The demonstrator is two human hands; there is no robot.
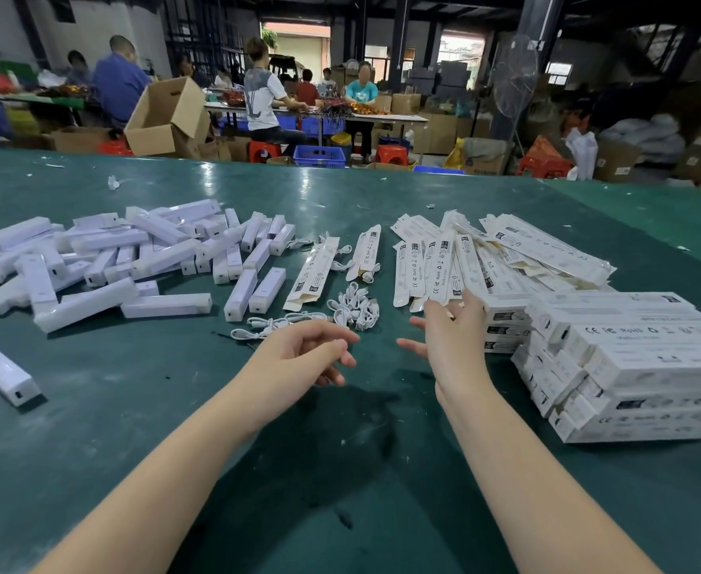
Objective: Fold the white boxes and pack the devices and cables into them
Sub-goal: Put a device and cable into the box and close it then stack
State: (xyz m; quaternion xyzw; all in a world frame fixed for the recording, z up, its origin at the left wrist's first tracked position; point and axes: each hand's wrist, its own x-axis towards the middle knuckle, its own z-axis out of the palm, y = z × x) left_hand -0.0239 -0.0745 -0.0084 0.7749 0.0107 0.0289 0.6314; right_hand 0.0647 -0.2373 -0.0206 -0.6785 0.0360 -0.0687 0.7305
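Two hands work above the green table (pixel 340 470), and we hold nothing in either. Our left hand (pixel 303 352) hovers with fingers loosely curled and relaxed, just short of the loose white cables (pixel 266 327) lying in front of it. Our right hand (pixel 450 331) is opened out, fingers (pixel 413 345) straight, its upper fingertips touching or nearly touching the near ends of the flat unfolded white boxes (pixel 436 263); we cannot tell which.

Between the two hands and slightly beyond them sits one bundle of coiled white cables (pixel 353 308). Beyond that bundle lie two partly opened box sleeves (pixel 313 271), apart from the main fan, with more cables beside them.

The flat boxes spread in a fan of well over ten pieces, overlapping; an exact count is not possible. To the right, the packed white boxes (pixel 630 366) are stacked in several layers, touching one another, with a lower stack partly hidden behind our right hand.

To the left, the white devices (pixel 133 258) lie in a loose heap of several dozen, crossing each other. One single device (pixel 3 372) lies well apart at the near left edge.

Beyond the table, at least five persons sit or stand at other benches (pixel 315 111), among cardboard cartons (pixel 166 118), red stools (pixel 392 153), blue crates (pixel 320 155) and one standing fan (pixel 514 76).
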